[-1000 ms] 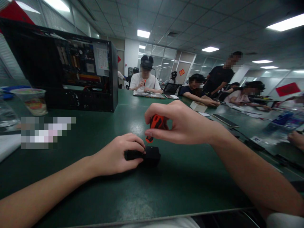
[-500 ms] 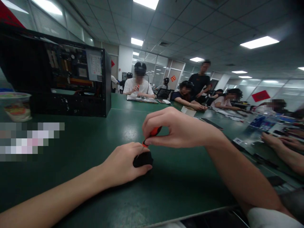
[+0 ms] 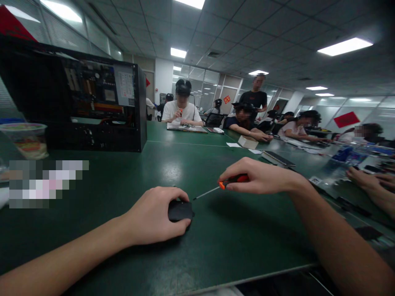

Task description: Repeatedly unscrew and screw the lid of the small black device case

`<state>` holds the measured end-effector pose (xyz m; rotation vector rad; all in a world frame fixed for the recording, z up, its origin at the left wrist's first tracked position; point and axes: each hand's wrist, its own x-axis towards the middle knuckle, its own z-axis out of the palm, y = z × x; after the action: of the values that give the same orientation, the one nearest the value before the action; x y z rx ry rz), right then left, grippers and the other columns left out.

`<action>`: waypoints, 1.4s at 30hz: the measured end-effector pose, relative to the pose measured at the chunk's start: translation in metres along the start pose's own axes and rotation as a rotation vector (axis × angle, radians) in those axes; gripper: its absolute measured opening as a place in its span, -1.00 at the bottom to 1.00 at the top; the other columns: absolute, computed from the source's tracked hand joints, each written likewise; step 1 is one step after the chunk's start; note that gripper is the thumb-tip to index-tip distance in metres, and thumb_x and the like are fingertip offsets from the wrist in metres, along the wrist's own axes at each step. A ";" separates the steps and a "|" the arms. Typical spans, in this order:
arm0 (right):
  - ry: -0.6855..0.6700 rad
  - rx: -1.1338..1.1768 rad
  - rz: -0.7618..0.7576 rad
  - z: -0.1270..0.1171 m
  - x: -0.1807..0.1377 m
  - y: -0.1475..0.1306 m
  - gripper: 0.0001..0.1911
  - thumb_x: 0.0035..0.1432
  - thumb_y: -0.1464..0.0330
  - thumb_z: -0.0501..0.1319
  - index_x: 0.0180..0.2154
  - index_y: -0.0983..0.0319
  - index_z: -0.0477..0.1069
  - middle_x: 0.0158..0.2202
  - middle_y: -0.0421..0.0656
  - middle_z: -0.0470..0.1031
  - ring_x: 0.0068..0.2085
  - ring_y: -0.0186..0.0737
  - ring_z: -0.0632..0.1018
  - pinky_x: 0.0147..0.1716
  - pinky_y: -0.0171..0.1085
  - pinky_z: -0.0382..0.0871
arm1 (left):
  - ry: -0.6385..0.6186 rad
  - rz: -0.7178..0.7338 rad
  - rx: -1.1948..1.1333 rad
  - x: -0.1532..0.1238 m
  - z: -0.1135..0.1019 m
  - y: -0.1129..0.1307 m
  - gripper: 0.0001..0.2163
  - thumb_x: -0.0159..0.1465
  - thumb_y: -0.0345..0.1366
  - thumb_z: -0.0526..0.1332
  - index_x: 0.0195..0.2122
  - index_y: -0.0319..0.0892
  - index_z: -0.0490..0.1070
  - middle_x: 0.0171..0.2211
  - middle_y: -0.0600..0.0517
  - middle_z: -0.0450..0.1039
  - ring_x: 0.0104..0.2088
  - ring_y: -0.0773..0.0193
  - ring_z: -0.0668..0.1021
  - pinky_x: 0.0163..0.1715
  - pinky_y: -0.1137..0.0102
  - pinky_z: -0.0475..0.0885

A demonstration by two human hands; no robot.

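Observation:
My left hand (image 3: 154,216) rests on the green table (image 3: 185,164) with its fingers curled round a small black block (image 3: 180,210), holding it down. My right hand (image 3: 259,177) is closed on an orange-handled screwdriver (image 3: 220,186). The tool lies nearly level, its thin metal shaft pointing left, with the tip a short way above and right of the black block and not touching it.
An open black computer case (image 3: 92,107) stands at the back left beside a plastic cup (image 3: 26,139). Several people sit along the far and right sides of the table; another person's hands (image 3: 370,181) lie at the right. A small box (image 3: 248,142) and a flat dark device (image 3: 277,158) lie beyond my right hand.
My right hand has drawn the screwdriver up and to the right, away from the black block, and tipped it from upright to nearly level. My left hand has stayed on the block.

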<state>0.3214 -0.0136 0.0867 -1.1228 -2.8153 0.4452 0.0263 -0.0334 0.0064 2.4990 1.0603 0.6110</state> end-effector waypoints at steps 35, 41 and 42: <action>0.170 -0.358 -0.219 0.050 0.014 0.011 -0.72 0.40 0.29 0.15 -0.08 0.28 0.58 -0.30 -0.07 0.58 -0.39 -0.30 0.50 -0.41 -0.30 0.17 | -0.046 0.005 0.008 0.004 0.006 -0.009 -0.66 0.23 -0.07 0.35 -0.01 -0.06 0.57 -0.17 0.05 0.68 -0.22 0.08 0.68 -0.24 0.33 0.48; 0.066 -0.080 -0.208 0.050 0.020 0.020 -0.66 0.39 0.17 0.18 -0.11 0.31 0.57 -0.28 -0.08 0.59 -0.32 -0.31 0.54 -0.31 -0.34 0.28 | -0.036 0.029 -0.004 0.003 0.005 -0.010 -0.64 0.24 -0.06 0.36 0.02 -0.06 0.57 -0.14 0.04 0.68 -0.20 0.09 0.69 -0.25 0.35 0.47; 0.059 -0.034 -0.201 0.050 0.022 0.023 -0.64 0.39 0.17 0.18 -0.11 0.32 0.57 -0.27 -0.07 0.60 -0.30 -0.30 0.55 -0.29 -0.34 0.29 | -0.038 0.034 -0.009 0.002 0.005 -0.010 -0.63 0.24 -0.06 0.36 0.03 -0.06 0.58 -0.14 0.04 0.69 -0.21 0.10 0.69 -0.26 0.35 0.47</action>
<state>0.3116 0.0054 0.0310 -0.8320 -2.8551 0.3424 0.0244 -0.0258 -0.0019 2.5158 1.0012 0.5740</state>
